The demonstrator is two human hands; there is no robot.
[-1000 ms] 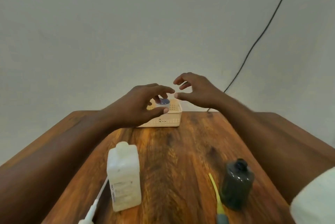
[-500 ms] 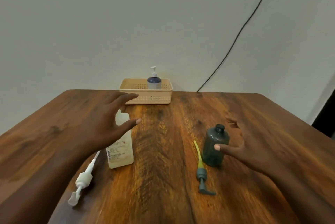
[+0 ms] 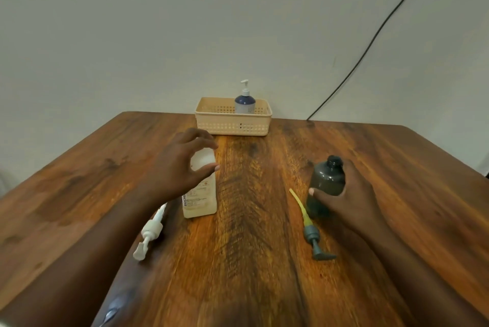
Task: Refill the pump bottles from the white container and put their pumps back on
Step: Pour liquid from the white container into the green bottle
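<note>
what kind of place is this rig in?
Probably a plain indoor room set up for the task: a bare wooden table against a blank wall, with a loose black cable running down it.

On the white container (image 3: pixel 200 198), just below the left hand (image 3: pixel 182 170), a label runs vertically up its near edge with dark letters reading "BIOCHE", the rest hidden behind the wrist, while the smaller print beside it is too blurred to read.

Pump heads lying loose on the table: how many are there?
2. A white pump lies beside the white container, near the left hand. A grey pump with a yellow tube lies beside the dark bottle. None seems hidden.
</note>
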